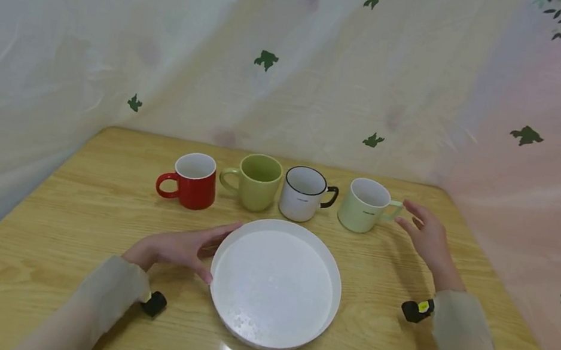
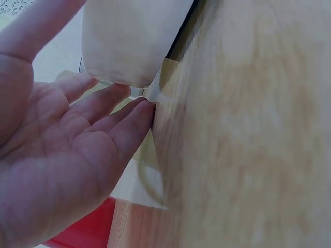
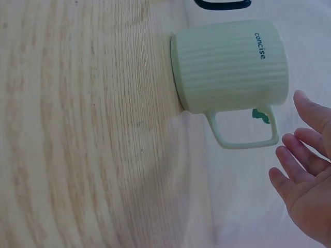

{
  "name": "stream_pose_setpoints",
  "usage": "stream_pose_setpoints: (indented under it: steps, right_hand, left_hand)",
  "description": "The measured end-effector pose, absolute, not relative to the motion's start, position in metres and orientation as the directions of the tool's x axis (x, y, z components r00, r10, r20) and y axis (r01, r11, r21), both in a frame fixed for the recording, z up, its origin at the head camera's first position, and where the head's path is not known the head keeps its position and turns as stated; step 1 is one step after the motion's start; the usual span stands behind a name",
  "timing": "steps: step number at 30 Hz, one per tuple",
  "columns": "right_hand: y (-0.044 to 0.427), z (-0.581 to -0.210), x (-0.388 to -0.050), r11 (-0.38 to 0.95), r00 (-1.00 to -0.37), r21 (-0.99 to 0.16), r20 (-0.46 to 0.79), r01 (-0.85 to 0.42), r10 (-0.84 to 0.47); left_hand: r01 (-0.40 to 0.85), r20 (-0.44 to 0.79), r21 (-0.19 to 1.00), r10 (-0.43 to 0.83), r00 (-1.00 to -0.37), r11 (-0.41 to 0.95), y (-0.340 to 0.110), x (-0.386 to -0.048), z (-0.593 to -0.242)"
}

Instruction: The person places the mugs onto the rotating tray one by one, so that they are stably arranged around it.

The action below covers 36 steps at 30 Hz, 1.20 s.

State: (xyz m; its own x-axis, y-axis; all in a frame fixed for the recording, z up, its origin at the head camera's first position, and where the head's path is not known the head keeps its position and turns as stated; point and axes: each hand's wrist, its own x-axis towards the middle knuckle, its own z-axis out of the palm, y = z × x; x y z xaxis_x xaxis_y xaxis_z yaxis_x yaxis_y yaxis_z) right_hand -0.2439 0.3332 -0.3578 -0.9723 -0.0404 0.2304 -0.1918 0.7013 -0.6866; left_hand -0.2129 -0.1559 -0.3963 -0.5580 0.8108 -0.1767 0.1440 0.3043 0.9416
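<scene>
A round white tray (image 1: 275, 286) lies on the table, and my left hand (image 1: 177, 249) is at its left rim, thumb and fingers spread. In the left wrist view my left hand (image 2: 77, 124) has its fingertips at the underside of the tray's wall (image 2: 129, 41). My right hand (image 1: 426, 236) is beside the handle of the pale green mug (image 1: 359, 208), fingers loosely extended. The right wrist view shows the ribbed pale green mug (image 3: 232, 67) with its handle toward my right hand (image 3: 310, 181), a small gap between them.
Left of the pale green mug stand a white mug with a black rim (image 1: 300, 199), a yellow-green mug (image 1: 259, 187) and a red mug (image 1: 197, 187), in a row behind the tray. A patterned curtain (image 1: 316, 83) hangs behind the wooden table (image 1: 89, 219).
</scene>
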Motion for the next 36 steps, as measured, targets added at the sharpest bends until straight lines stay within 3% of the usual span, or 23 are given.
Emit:
stream_pose_setpoints:
  steps: [18,27,32,36]
  right_hand:
    - [0.339,-0.374,-0.278,0.553,-0.996,-0.832,0.075,-0.037,0.047]
    - [0.343,-0.388,-0.287,0.514,-0.998,-0.857,0.049,-0.022,0.038]
    - [0.341,-0.394,-0.288,0.221,-0.998,-0.974,0.059,-0.051,0.029]
    - [0.339,-0.396,-0.288,0.051,-0.999,-0.998,0.036,-0.034,0.032]
  left_hand:
    - [0.134,-0.186,0.941,0.809,-0.558,0.309,-0.159,-0.212,-0.396]
    - [0.138,-0.186,0.941,0.812,-0.553,0.309,-0.158,-0.214,-0.398]
    - [0.138,-0.188,0.941,0.815,-0.549,0.309,-0.157,-0.213,-0.398]
    - [0.133,-0.187,0.942,0.813,-0.552,0.307,-0.156,-0.213,-0.396]
